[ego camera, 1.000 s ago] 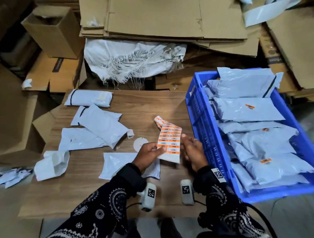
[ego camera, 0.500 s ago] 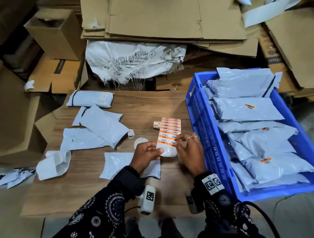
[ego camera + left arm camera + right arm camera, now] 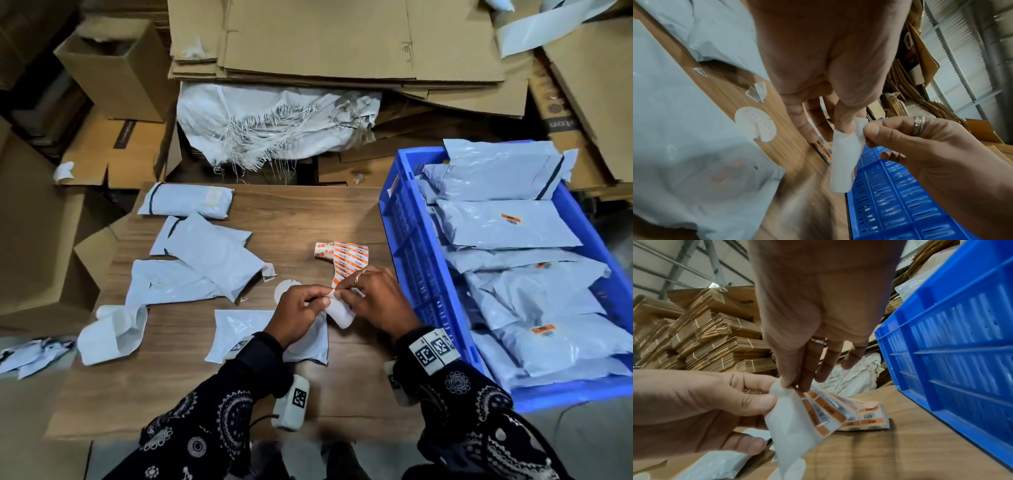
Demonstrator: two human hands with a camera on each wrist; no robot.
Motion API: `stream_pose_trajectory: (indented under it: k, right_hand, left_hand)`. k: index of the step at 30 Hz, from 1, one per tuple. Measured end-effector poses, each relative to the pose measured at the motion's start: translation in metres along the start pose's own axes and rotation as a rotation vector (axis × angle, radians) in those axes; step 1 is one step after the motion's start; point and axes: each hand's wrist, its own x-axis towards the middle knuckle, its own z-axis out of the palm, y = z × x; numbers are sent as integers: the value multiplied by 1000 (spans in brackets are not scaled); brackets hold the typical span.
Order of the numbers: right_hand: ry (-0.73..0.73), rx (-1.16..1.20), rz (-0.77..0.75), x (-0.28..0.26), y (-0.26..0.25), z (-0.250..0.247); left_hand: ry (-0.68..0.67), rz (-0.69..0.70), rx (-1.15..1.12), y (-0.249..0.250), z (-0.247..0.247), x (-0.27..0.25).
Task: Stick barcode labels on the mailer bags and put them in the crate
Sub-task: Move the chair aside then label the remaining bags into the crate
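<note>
Hands (image 3: 337,301) pinch label sheet (image 3: 349,262) beside crate (image 3: 400,219).

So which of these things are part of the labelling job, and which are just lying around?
In use: label sheet, pinched by left hand and right hand; mailer bags; blue crate.
Lying about: flattened cardboard, open carton, frayed white sack.

Items I cannot fully see: the label strip (image 3: 349,260), near end covered by my right hand (image 3: 376,301); barcode print too small to read. Mailer bag (image 3: 239,329), part under my left hand (image 3: 298,308). Blue crate (image 3: 404,240), right corner cut off. Left wrist view: table foreground blurred.
</note>
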Motion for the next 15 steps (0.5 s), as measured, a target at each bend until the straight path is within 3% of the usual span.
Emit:
stream_pose_trajectory:
  k: [7, 11, 15]
  right_hand:
    - [0, 220, 143, -1, 2, 0]
    - [166, 515, 367, -5, 3, 3]
    - [309, 623, 480, -13, 16, 1]
  left_hand:
    - [-52, 13, 4, -3, -2, 4]
    - [21, -99, -124, 0, -3, 3]
    - [106, -199, -155, -12, -15, 3]
